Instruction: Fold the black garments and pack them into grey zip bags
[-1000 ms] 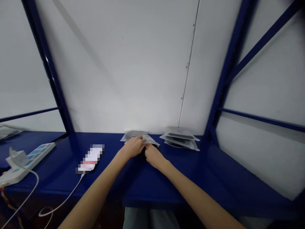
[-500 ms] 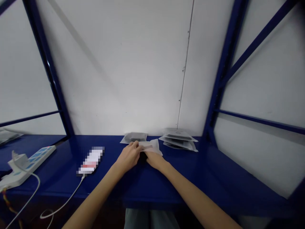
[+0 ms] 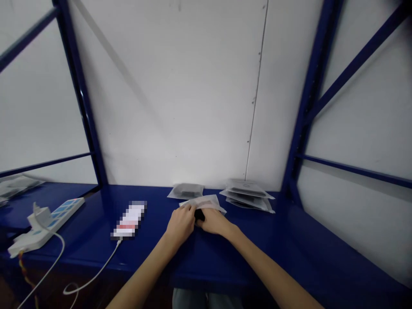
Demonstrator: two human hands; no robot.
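My left hand [image 3: 182,222] and my right hand [image 3: 214,222] meet over the middle of the blue shelf [image 3: 225,253]. Both are closed on a white plastic pouch [image 3: 206,203] with a small black item [image 3: 199,214] at its near edge, between my fingers. Just behind lies another flat pouch with a dark content [image 3: 186,190]. A stack of similar pouches [image 3: 247,195] sits to the right by the wall.
A phone [image 3: 129,219] with a white cable [image 3: 93,277] lies left of my hands. Further left is a white power strip [image 3: 48,221] with a plug in it. Blue uprights [image 3: 299,128] and white panels close in the bay.
Both hands have drawn the white pouch toward me, away from the pouch at the wall. The camera has tilted slightly.
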